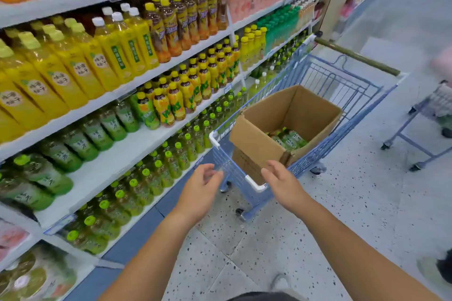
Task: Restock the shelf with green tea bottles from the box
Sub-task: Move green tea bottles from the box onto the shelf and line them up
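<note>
An open cardboard box [259, 139] sits in a blue wire shopping cart [342, 85]. Several green tea bottles [289, 140] lie at the box's bottom. On my left, a white shelf [117, 159] has a wide bare stretch in front of a row of green tea bottles [80, 144] standing at the back. My left hand [199, 189] is held out with relaxed fingers, empty, just short of the cart's near end. My right hand [283, 182] is also empty, its fingers loosely spread beside the box's near corner and the cart's white corner cap.
Shelves above hold yellow and orange drink bottles [102, 56]. The shelf below carries more green-capped bottles [151, 178]. A second blue cart [428, 115] stands at the right on the speckled floor [367, 190]. A shoe shows at the lower right edge.
</note>
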